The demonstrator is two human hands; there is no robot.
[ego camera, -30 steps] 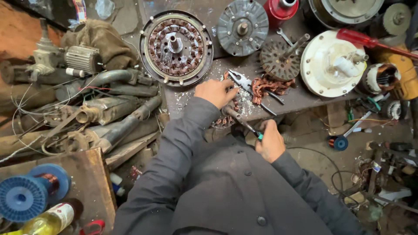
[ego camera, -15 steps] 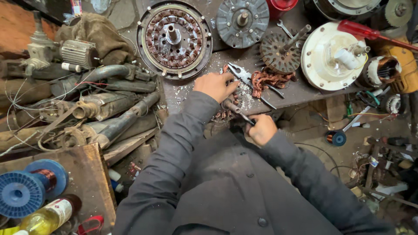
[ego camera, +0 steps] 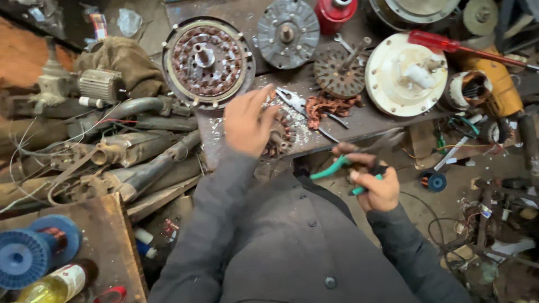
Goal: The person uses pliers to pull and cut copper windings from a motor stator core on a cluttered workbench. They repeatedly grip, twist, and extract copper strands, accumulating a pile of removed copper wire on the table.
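My left hand hovers, blurred, with its fingers apart just above a small stator with copper windings at the near edge of the dark metal workbench. It holds nothing. My right hand is below the bench edge, in front of my grey jacket, closed around green-handled pliers. Their blurred jaws point up and right. Silver pliers and a clump of stripped copper wire lie on the bench beyond the stator.
On the bench are a large round wound stator, a grey disc, a rusty rotor, a white housing and a red-handled screwdriver. Old pipes and motors are piled at left. A blue wire spool sits at lower left.
My left hand has lifted off the small stator and spread its fingers. My right hand, still gripping the pliers, has drawn back down and right from the bench edge.
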